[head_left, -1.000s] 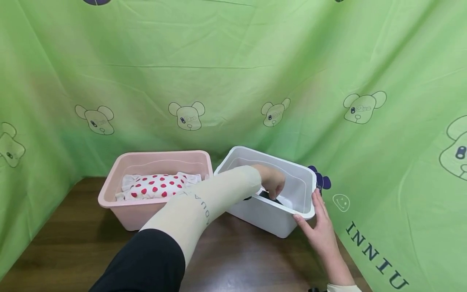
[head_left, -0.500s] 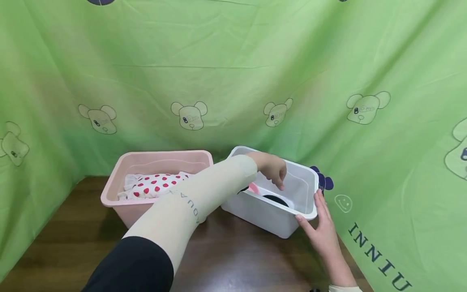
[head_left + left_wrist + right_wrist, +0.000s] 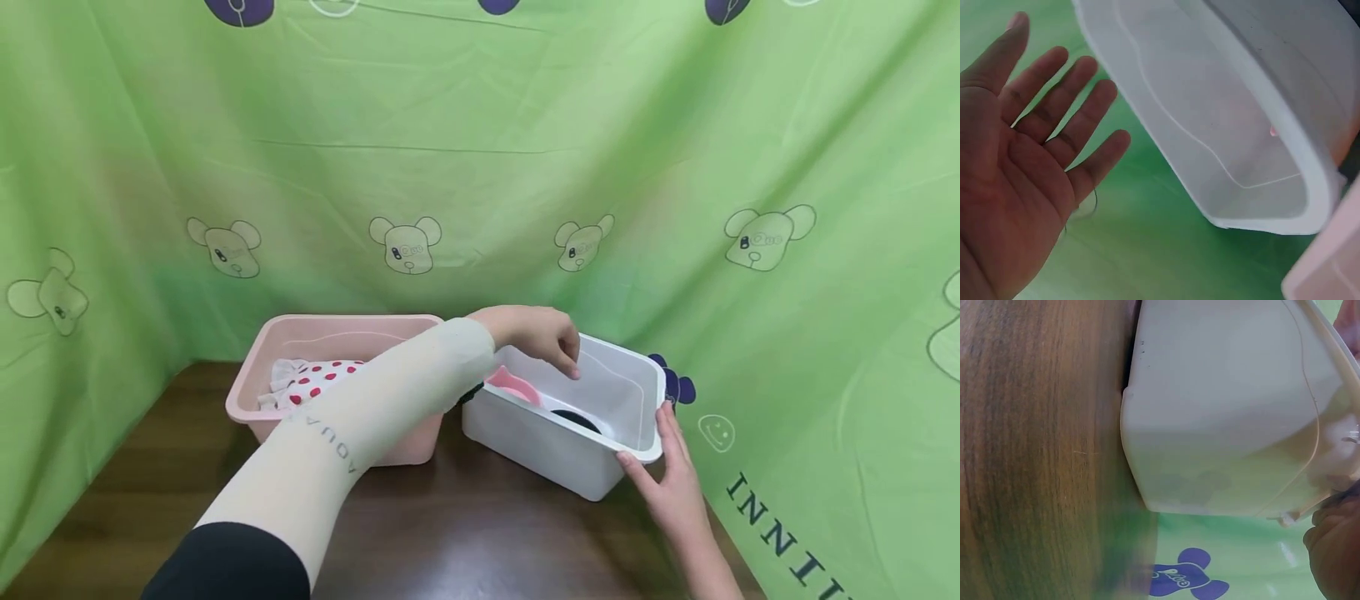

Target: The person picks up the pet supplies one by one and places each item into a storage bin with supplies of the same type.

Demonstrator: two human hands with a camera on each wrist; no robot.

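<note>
My left hand (image 3: 546, 336) hovers above the white bin (image 3: 536, 442), fingers hanging down over the opening and holding nothing. In the left wrist view, the left hand (image 3: 1029, 144) shows its bare palm and spread fingers beside the bin's rim (image 3: 1254, 75). Inside the white bin lie a pink curved item (image 3: 513, 385) and a black rounded item (image 3: 576, 420), both partly hidden by the front wall. My right hand (image 3: 675, 492) holds the bin's near right corner, thumb at the front rim and fingers along the side. The right wrist view shows the bin wall (image 3: 1222, 394) up close.
To the left stands a pink bin (image 3: 243, 404) with a white ruffled cloth item with red dots (image 3: 318, 379) inside, partly covered by my left forearm. Both bins rest on a brown wooden table (image 3: 450, 533). A green printed curtain (image 3: 487, 192) hangs behind and at the sides.
My left hand has risen from inside the white bin and drawn back slightly left, uncovering the pink and black items. The right hand keeps its place on the corner. The head view has shifted slightly.
</note>
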